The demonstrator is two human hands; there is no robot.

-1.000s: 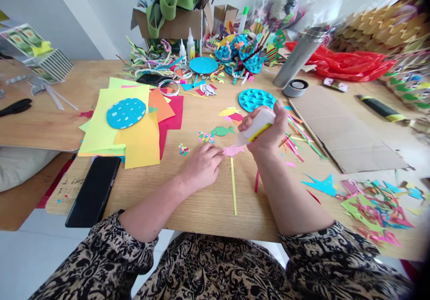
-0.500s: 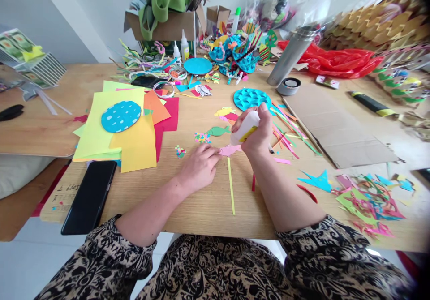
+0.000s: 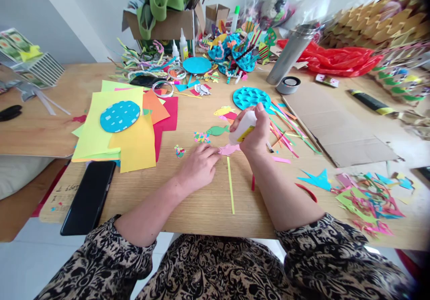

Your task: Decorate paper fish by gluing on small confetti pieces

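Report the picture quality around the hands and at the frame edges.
Head view: even daylight, soft shadows; the right hand gripping the glue bottle and the left hand on the pink paper fish are sharp. Head view edges: wide-angle bending, with blur on the folded paper stack at upper right.

You've got a smooth plastic glue bottle (image 3: 242,127), matt paper fish (image 3: 230,149), pale grainy wood surface (image 3: 201,201), glossy black phone (image 3: 89,197).

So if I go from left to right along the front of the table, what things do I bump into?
Black phone → left hand → pink paper fish → glue bottle in the right hand → blue paper star shape → pile of colourful paper scraps.
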